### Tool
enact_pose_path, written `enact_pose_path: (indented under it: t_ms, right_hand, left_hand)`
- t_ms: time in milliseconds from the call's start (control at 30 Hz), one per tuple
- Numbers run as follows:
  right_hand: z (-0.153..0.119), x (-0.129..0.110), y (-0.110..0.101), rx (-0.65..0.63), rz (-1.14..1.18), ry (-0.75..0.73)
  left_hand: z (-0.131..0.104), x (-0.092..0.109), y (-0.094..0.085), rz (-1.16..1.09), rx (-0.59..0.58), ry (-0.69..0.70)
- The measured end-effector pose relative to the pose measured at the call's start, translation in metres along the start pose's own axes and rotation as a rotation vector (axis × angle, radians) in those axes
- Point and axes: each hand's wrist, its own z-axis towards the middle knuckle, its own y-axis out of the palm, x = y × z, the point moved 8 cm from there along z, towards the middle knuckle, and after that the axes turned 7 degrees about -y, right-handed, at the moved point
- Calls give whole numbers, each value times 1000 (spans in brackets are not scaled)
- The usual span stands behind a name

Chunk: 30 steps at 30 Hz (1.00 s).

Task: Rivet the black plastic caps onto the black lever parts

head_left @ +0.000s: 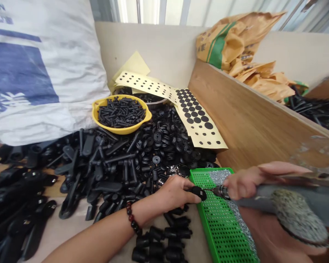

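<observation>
Between its thumb and fingers, my left hand [177, 191] pinches a round black plastic part [199, 193] beside the green tray's left edge. My right hand [245, 182] is wrapped round the front of a grey power screwdriver [263, 193], whose thin bit points left and reaches the black part. Beneath both lies the green perforated tray [222, 223], with small silvery screws [219, 177] at its top and along its right side. Short black cylinders [156, 243] stand or lie in rows below my left wrist.
Black handles [109, 186] and round black discs [157, 137] are heaped behind my left hand. A yellow bowl [120, 130] holds black screw-like pieces. Sticker sheets [205, 137] lean near the wooden divider [241, 124]. A white sack [71, 65] stands at left; brown bags [233, 44] rest at right.
</observation>
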Motion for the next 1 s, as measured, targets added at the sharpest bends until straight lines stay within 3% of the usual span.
enact_pose_path:
  t_ms: [167,367,600,733,1000]
  right_hand:
    - [-6,14,14,-128,49,53]
    - [-7,13,20,-84,45,62]
    - [-4,10,23,-218,61,-27]
    - [-3,12,24,-235,87,-29]
    - [-2,10,48,-426,109,-62]
  left_hand:
    - [3,-5,0,50,6,8]
    - [4,-5,-1,89,18,10]
    - [0,4,-3,181,49,15]
    - [-1,6,-3,214,37,13]
    - [-5,21,-4,352,101,58]
